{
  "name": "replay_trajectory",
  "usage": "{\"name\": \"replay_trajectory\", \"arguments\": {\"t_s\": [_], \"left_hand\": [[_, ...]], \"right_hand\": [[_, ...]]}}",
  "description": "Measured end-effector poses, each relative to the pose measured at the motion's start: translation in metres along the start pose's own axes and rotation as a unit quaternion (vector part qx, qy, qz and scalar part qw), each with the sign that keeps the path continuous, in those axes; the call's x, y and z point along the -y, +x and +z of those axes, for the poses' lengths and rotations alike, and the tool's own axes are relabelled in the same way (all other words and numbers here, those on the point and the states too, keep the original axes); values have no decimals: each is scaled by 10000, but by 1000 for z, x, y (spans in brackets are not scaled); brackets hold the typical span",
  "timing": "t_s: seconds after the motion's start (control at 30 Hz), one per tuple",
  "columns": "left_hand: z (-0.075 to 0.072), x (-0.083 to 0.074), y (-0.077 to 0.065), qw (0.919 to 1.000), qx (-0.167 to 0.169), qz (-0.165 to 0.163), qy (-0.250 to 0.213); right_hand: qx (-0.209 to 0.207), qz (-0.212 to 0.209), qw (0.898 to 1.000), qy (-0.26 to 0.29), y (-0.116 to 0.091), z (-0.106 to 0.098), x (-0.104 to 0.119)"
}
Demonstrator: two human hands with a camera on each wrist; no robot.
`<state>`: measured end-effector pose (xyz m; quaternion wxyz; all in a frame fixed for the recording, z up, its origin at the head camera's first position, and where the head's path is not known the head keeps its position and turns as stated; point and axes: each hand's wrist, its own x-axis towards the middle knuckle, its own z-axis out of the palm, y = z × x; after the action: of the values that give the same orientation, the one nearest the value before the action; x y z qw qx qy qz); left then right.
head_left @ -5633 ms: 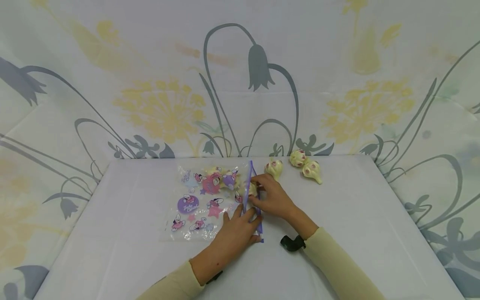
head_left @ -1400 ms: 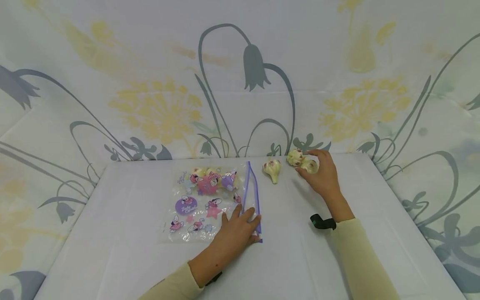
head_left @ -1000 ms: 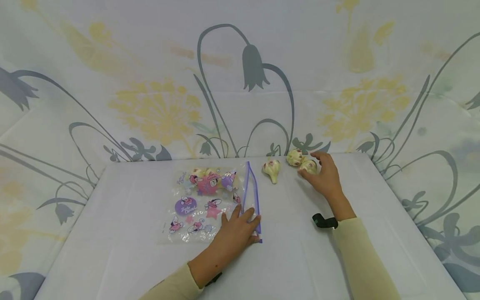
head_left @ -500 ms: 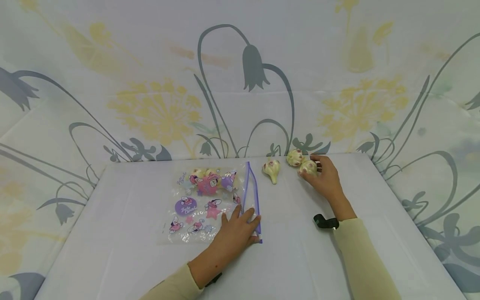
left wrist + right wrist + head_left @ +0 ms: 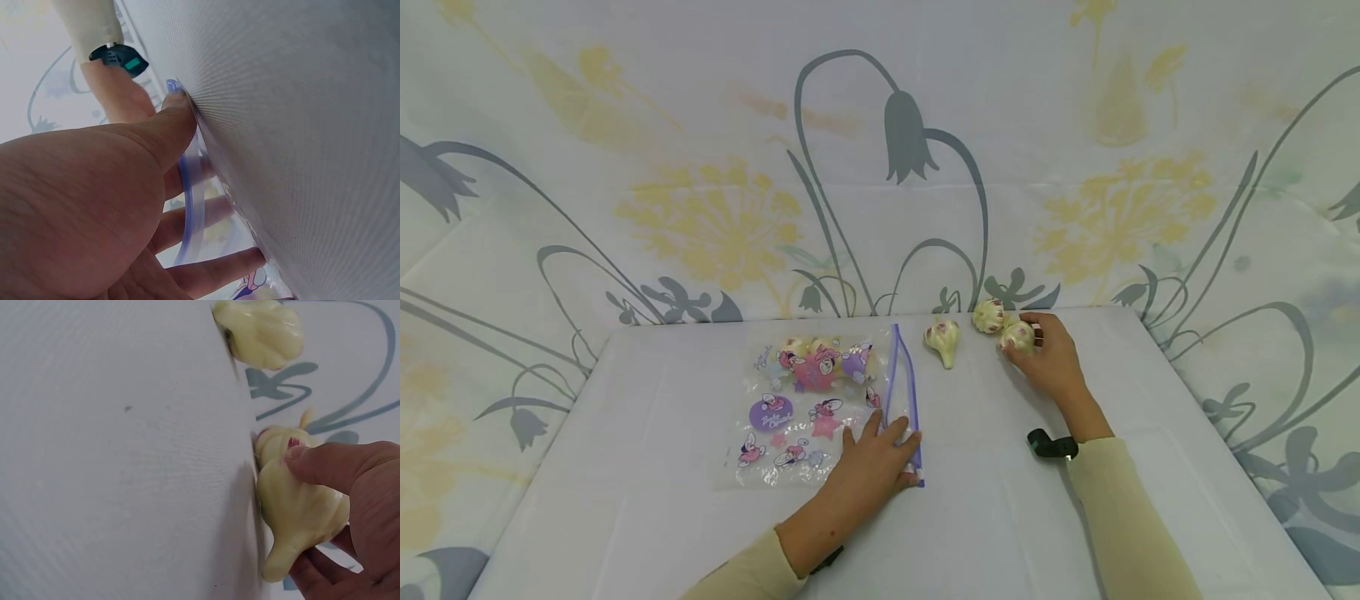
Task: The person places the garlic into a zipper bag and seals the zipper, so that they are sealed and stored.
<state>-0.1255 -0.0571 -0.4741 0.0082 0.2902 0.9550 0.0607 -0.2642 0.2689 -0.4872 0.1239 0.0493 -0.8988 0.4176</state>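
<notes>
My right hand (image 5: 1051, 358) pinches a pale garlic bulb (image 5: 300, 503) with purple-red streaks, thumb on one side and fingers on the other. Its stalk points toward me, and the bulb is low at the tabletop. Just behind it, close against it, sits a second garlic bulb (image 5: 988, 315). A third garlic bulb (image 5: 942, 340) lies to the left, stalk toward me. My left hand (image 5: 868, 467) rests with spread fingers on the mouth end of a clear zip bag (image 5: 771, 412) with pink and purple cartoon prints. Several garlic bulbs show through the bag's far part.
The bag's purple zip strip (image 5: 913, 392) bows apart on the right, leaving the mouth parted. A white-covered table (image 5: 655, 467) ends at a flower-printed cloth backdrop (image 5: 850, 217). Each wrist wears a dark camera; the right wrist camera (image 5: 1051, 444) shows fully.
Earlier my right hand was at the bag's mouth with a bulb; now it is farther right, at the loose bulbs. Its fingers have closed in on the nearest one. My left hand stayed put.
</notes>
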Motion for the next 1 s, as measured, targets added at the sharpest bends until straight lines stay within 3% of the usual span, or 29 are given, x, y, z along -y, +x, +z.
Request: {"name": "replay_trajectory", "arguments": {"t_s": [0.37,1.0], "left_hand": [[-1,0,0,10000,68,-23,-2],[-1,-1,-1,9999,13,-10,-139]], "right_hand": [[-127,-406,9991,24,4,-8,5],[268,-580,9980,22,1,-18,41]]}}
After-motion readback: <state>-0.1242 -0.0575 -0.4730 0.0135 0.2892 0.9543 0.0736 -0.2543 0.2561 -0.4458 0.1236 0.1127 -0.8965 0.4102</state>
